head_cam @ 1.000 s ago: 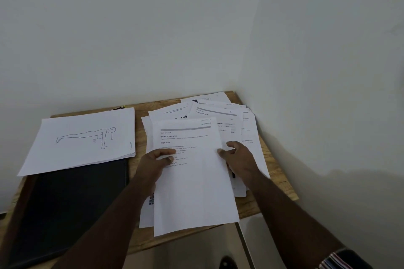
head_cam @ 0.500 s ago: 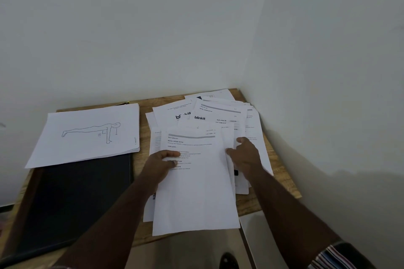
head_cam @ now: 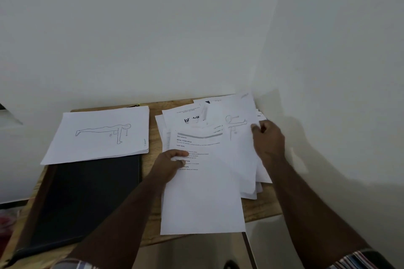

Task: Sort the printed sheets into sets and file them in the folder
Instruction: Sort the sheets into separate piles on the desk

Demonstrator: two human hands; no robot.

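A wooden table [head_cam: 150, 144] stands in a corner between two white walls. At its left edge lies a black folder [head_cam: 87, 199], shut flat, reaching toward the near left corner. A sorted stack [head_cam: 98, 135] of sheets, topped by a line drawing of a figure in a plank pose, overlaps the folder's far end and sits toward the far left corner.

On the right half, a loose pile [head_cam: 181, 119] of printed sheets is fanned out as far as the far right corner, with some sheets hanging over the near edge. The left hand [head_cam: 169, 160] holds a text sheet [head_cam: 203, 194] at its left margin, thumb on top and fingers curled under; this sheet lies over the pile and its lower part juts past the near edge. The right hand [head_cam: 267, 141] pinches the right edge of a drawing sheet [head_cam: 238, 131] near the right edge of the table, fingers curled round it; the sheet is blurred and partly lifted above the pile, showing a faint stick-like figure. Striped sleeves show at both forearms.
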